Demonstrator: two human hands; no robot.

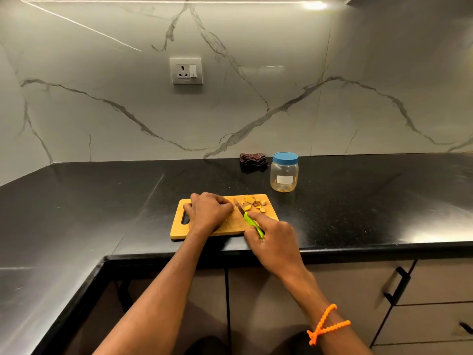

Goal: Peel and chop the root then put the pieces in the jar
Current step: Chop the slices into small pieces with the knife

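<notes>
A wooden cutting board (230, 225) lies on the black counter near its front edge. Several yellow root pieces (254, 203) lie at the board's far right. My left hand (208, 211) is curled over the middle of the board, fingertips down on a small bit of root that is mostly hidden. My right hand (271, 237) grips the green handle of a small knife (249, 219), whose blade points away and down onto the board just right of my left fingertips. A clear plastic jar (284, 172) with a blue lid on stands behind the board to the right, a few yellow bits at its bottom.
A dark folded cloth (253, 161) lies against the marble backsplash, left of the jar. A wall socket (186, 70) sits above. The black counter (102, 201) turns a corner on the left. Cabinet drawers with dark handles (396, 285) are below on the right.
</notes>
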